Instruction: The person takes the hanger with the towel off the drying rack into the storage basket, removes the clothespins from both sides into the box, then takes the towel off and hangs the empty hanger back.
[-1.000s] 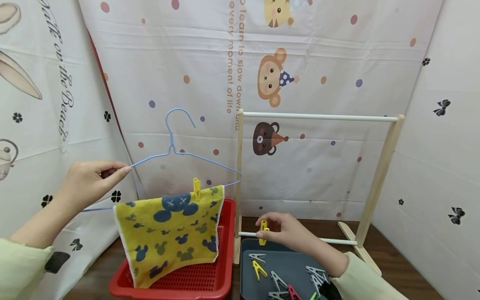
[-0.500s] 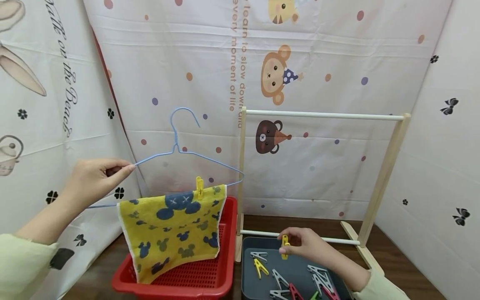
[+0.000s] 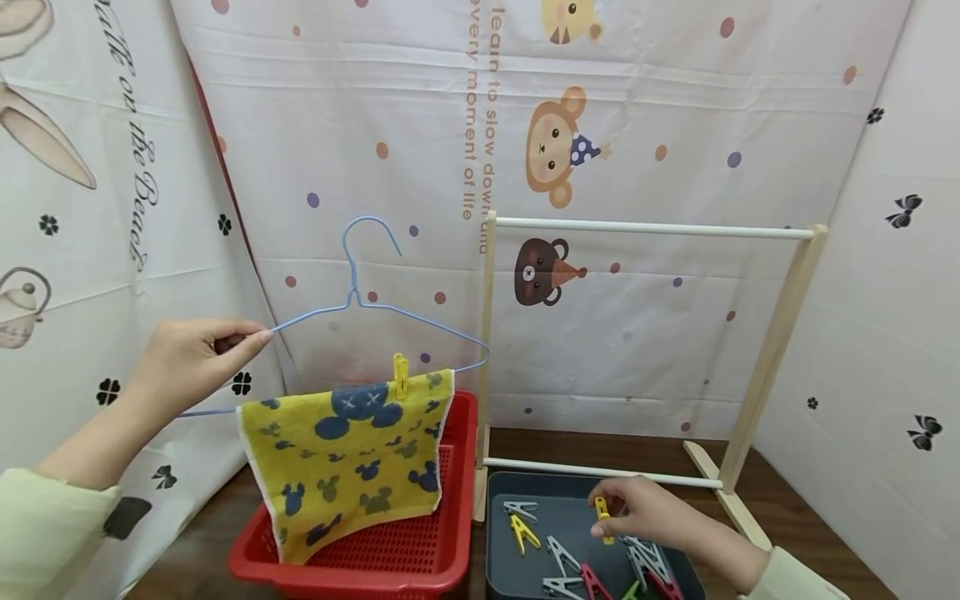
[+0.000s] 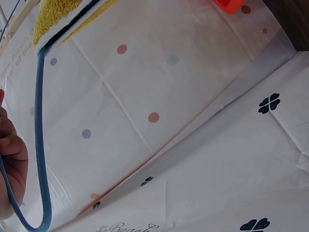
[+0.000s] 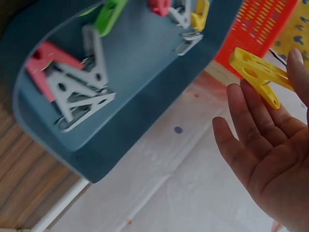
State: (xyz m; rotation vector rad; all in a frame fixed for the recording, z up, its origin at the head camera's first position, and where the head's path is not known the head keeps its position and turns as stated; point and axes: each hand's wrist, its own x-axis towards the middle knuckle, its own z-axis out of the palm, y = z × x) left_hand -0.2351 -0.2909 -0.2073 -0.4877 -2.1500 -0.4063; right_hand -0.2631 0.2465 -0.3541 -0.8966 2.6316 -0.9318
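Observation:
My left hand [image 3: 197, 358] pinches the left shoulder of a blue wire hanger [image 3: 405, 315], holding it up with the hook at the top. Over the hanger's lower bar hangs a yellow towel [image 3: 352, 475] with blue mouse-head prints. One yellow clothespin [image 3: 401, 377] clips the towel's top edge, right of its middle. My right hand [image 3: 651, 512] pinches another yellow clothespin [image 5: 260, 72] between thumb and fingers, above the dark grey tray [image 3: 501, 567]. In the left wrist view the hanger's blue wire [image 4: 41, 140] runs from the towel down past the hand.
Beneath the towel stands a red basket [image 3: 247, 550]. Several grey, red, green and yellow clothespins [image 3: 525, 533] lie in the tray. Behind it rises a wooden rack [image 3: 772, 358] with a white top rod [image 3: 652, 227]. Printed cloth [image 3: 390, 100] hangs around the wooden table [image 3: 172, 567].
My right hand has moved right and down over the tray, still pinching the yellow clothespin. The left hand, hanger and towel hold nearly the same place while the whole view shifts slightly.

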